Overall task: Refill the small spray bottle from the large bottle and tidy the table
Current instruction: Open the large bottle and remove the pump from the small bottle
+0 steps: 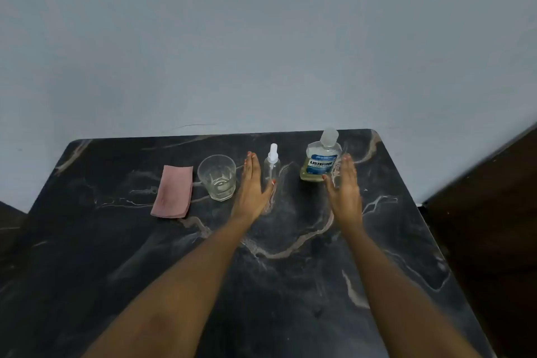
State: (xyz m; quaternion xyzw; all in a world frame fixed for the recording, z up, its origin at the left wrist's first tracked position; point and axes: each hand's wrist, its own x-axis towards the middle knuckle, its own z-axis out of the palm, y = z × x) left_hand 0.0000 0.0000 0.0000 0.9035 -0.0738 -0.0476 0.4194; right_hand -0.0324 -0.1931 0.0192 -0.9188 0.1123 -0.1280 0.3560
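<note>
Table (290,285): dark marble look, pale veins, set against pale wall (261,38).
Far-side row, left to right: cloth (173,192), glass (217,177), spray bottle (271,167), big bottle (319,163).
Cloth: pink, folded, flat on table, just left of glass.
Glass: clear tumbler, upright, contents unclear.
Spray bottle: small, clear, white pump top on, upright, between glass and big bottle.
Big bottle: Listerine label, clear cap on, upright, yellowish liquid low inside, near far right corner.
Left hand (252,186): flat, fingers straight and together, between glass and spray bottle. Thumb spread toward spray bottle base, contact unclear. Holding nothing.
Right hand (344,189): flat, fingers straight, slightly blurred, just right of big bottle. Thumb near its base, contact unclear. Holding nothing.
Forearms: bare, reaching in from near edge.
</note>
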